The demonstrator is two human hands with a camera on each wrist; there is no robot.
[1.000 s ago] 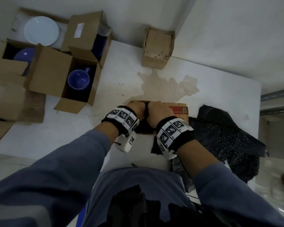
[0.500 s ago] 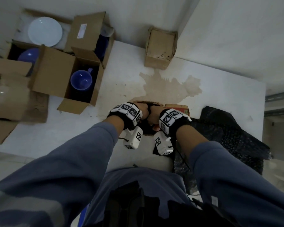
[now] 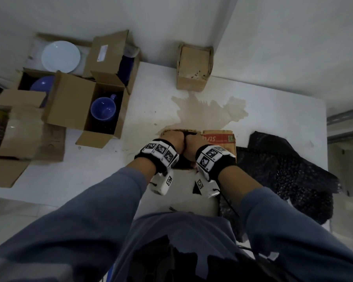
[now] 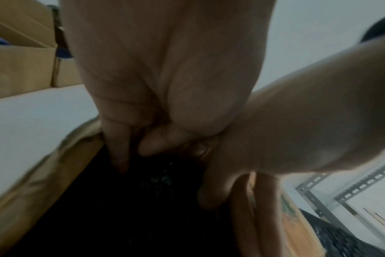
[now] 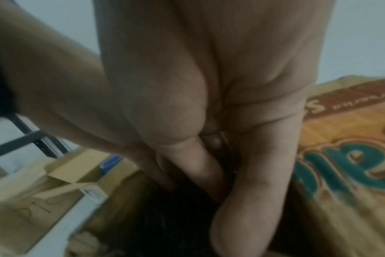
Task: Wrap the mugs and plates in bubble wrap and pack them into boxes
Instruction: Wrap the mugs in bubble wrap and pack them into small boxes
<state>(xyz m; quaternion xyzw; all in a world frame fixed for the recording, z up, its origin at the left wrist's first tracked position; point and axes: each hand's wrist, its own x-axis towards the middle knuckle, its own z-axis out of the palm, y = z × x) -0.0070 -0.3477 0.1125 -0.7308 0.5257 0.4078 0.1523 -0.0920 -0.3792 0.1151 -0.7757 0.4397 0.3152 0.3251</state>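
From the head view, my left hand point(image 3: 172, 140) and right hand point(image 3: 194, 143) are knuckle to knuckle, both sunk into the printed box point(image 3: 218, 137) at the bench's point(image 3: 151, 98) near edge. At 3 o'clock of the box lies the loose wrap point(image 3: 283, 176), black and bubbly. At 10 o'clock an open box holds a bare blue mug point(image 3: 103, 108); farther out at 11 o'clock sit a white plate point(image 3: 60, 55) and a blue plate point(image 3: 42, 86), none wrapped as far as I can see. What my fingers do is hidden here by my own wrists.

The left wrist view fills that gap: my left fingers point(image 4: 119, 153) point down, fairly straight, pressing a dark bundle point(image 4: 143, 200) into the box, the cardboard wall point(image 4: 44, 173) just beside them. I'd call that hand released, pushing rather than clasping. My right hand point(image 4: 297, 121) crowds in from 3 o'clock.

The right wrist view shows my right fingers point(image 5: 204, 173) driven down likewise into the dark bundle, straight and unclenched, with the box's orange flap point(image 5: 352, 156) at 3 o'clock, lettering the head view barely catches. What the bundle hides, mug or plate, none of the views tells me.

The risks, as I judge them: pressing hard on crockery through thin wrap could crack it against the box floor; the wrap could slip open as I pull my hands out; and the box, near the edge, could slide towards my lap.
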